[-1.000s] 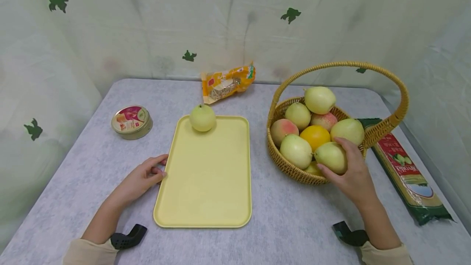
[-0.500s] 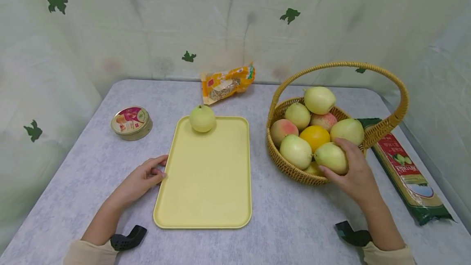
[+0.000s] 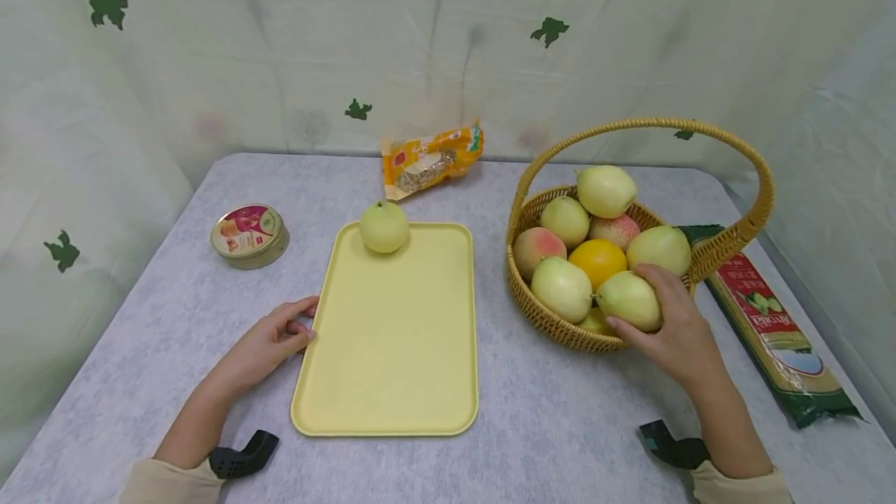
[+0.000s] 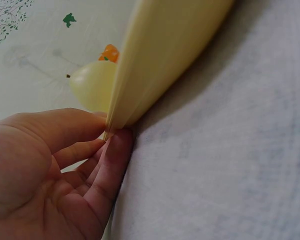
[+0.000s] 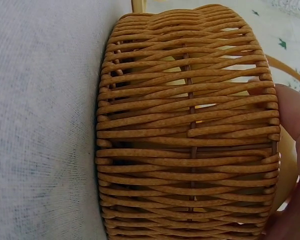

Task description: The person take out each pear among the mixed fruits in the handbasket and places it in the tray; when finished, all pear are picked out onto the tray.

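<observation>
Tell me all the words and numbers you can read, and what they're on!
"Olivoila", probably, upside down: on the green-and-red packet.
Too small or blurred: that packet's other print, and the writing on the round tin and orange bag.

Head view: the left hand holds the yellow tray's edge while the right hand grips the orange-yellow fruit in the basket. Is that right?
Not quite: the right hand grips a pale green fruit, not the orange-yellow fruit, as the head view shows. The left hand does hold the edge of the yellow tray.
</observation>
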Available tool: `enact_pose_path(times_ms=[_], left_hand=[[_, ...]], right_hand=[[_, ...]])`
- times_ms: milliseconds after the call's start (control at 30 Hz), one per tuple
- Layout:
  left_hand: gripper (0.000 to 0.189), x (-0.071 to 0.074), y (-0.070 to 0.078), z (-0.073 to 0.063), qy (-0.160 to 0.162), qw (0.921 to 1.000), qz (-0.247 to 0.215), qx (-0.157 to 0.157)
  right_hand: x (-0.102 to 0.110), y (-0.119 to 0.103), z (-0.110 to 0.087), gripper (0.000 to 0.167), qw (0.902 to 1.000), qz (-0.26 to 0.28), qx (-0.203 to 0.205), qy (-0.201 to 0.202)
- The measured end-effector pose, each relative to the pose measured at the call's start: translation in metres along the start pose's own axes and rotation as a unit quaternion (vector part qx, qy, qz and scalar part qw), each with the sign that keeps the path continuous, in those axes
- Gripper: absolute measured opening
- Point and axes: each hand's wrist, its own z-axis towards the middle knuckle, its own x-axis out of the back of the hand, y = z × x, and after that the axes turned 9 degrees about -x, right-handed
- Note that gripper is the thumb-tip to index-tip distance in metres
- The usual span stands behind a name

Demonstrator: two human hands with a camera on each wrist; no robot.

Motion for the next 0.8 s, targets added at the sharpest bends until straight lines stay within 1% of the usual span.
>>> enact_pose_path(times_ms=[133,267,433,600,700,800], left_hand=[[0.054,0.0002,-0.0003,-0.0001,0.001,1.0,0.003,0.0],[0.055,0.0003,-0.0005,-0.0004,0.001,1.0,0.003,0.001],[0.055,-0.0002,-0.001,-0.0009,0.001,1.0,0.001,0.002],[0.055,-0.0004,-0.0018,-0.0006,0.002,1.0,-0.001,-0.004],[0.054,-0.0004,-0.002,-0.0002,0.002,1.0,0.001,-0.007],[0.054,-0.0004,-0.002,0.0001,0.002,1.0,0.001,-0.009]], right_hand=[[0.0009,-0.0022,-0.0003,0.077,0.9999,-0.005,-0.01,-0.006],[0.0006,-0.0027,-0.0004,0.076,0.9999,-0.004,-0.013,-0.003],[-0.0013,0.0002,-0.0004,0.075,0.9999,-0.003,-0.002,0.013],[-0.0017,0.0029,0.0002,0.076,0.9994,0.012,0.008,0.033],[-0.0011,0.0032,0.0002,0.077,0.9988,0.022,0.003,0.044],[-0.0004,0.002,-0.0007,0.078,0.998,0.034,-0.012,0.051]])
